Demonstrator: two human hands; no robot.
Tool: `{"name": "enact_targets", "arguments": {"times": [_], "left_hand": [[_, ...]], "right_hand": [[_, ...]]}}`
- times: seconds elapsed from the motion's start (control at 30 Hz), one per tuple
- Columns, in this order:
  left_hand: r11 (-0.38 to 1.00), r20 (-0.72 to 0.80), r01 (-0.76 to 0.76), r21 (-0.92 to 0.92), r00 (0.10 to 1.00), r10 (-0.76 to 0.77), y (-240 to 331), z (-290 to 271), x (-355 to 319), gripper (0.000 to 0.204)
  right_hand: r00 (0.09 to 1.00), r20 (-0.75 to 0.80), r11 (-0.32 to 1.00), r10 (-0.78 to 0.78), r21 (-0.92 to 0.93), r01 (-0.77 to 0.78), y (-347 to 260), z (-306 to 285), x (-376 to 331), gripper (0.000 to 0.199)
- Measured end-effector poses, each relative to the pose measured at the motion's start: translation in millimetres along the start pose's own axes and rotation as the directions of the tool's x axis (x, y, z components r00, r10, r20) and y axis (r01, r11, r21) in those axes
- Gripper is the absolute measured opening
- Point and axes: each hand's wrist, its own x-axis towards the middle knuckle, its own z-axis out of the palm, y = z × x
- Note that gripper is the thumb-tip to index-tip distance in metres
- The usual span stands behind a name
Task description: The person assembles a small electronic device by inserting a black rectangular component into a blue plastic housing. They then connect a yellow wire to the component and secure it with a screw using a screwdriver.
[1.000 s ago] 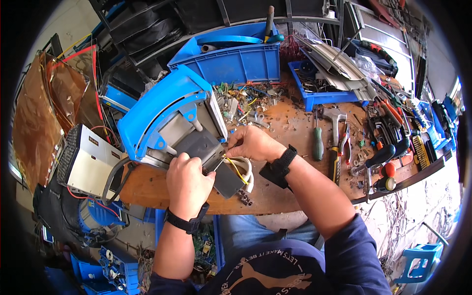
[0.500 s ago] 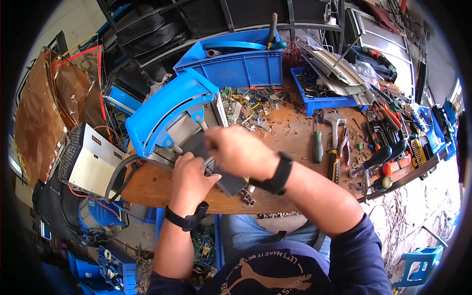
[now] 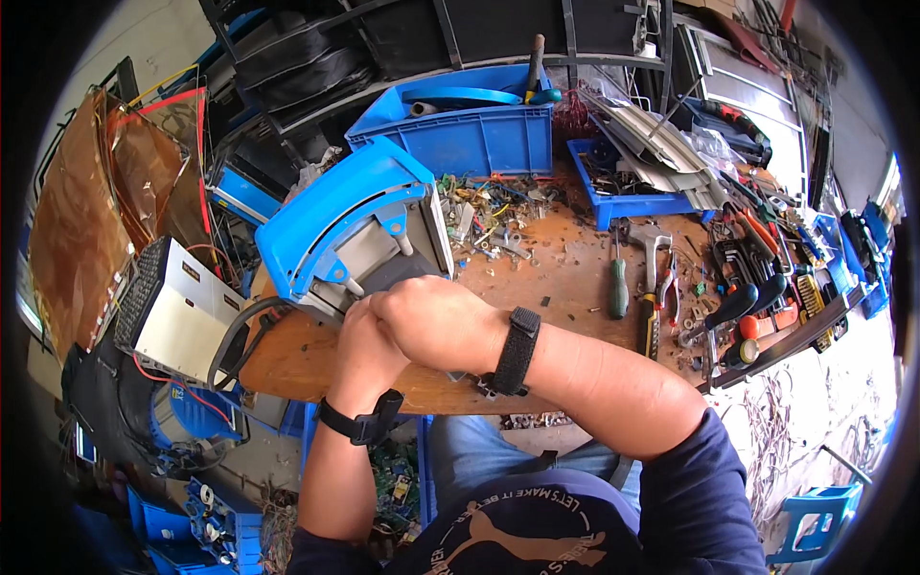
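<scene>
A machine part with a curved blue cover [image 3: 331, 206] and a grey metal body stands tilted on the left of the wooden bench. Two light metal posts [image 3: 403, 245] stick out from its blue brackets. At its near edge, my left hand [image 3: 367, 343] is closed, its fingertips hidden. Right up against it, my right hand [image 3: 436, 324] is curled into a fist and covers part of the left. Whatever the fingers grip is out of sight. Part of a dark grey panel [image 3: 398, 271] shows just beyond my hands.
Small scrap pieces litter the bench [image 3: 565, 278] behind the machine part. To the right lie a green-handled screwdriver [image 3: 618, 287], a hammer [image 3: 652, 278] and red pliers [image 3: 674, 292]. A large blue crate [image 3: 460, 134] stands at the back. A cream-coloured box [image 3: 187, 307] sits at the left.
My right hand has come down and turned, closing in on my left hand. The blue-covered part has shifted slightly to the right.
</scene>
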Motion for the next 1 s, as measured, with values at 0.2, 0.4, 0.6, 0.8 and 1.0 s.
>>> {"name": "enact_targets", "arguments": {"times": [0.2, 0.4, 0.6, 0.8, 1.0], "left_hand": [[0.999, 0.017, 0.011, 0.046, 1.0, -0.012, -6.4, 7.1, -2.7, 0.03], [0.991, 0.08, 0.124, -0.046, 0.989, -0.12, 15.8, -9.9, -11.2, 0.018], [0.999, -0.101, -0.035, 0.007, 0.994, 0.036, 28.0, -13.5, -14.3, 0.016], [0.965, 0.034, -0.136, 0.224, 0.991, 0.132, 40.7, -6.9, -18.7, 0.017], [0.983, 0.039, -0.092, 0.156, 0.995, 0.087, 35.0, -4.3, -16.9, 0.025]], "right_hand": [[0.993, -0.048, 0.992, -0.112, 0.059, 0.115, 12.8, -3.7, 2.7, 0.016], [0.98, -0.193, 0.911, -0.037, 0.397, 0.113, 17.3, -24.8, -12.0, 0.014], [0.961, 0.013, 0.668, 0.277, 0.716, -0.202, 42.4, -26.6, -48.6, 0.009], [0.999, -0.035, 0.991, -0.029, -0.129, 0.024, 42.5, -15.6, -67.2, 0.009], [0.998, -0.056, 0.939, -0.037, -0.343, 0.016, 50.6, 9.9, -63.9, 0.006]]}}
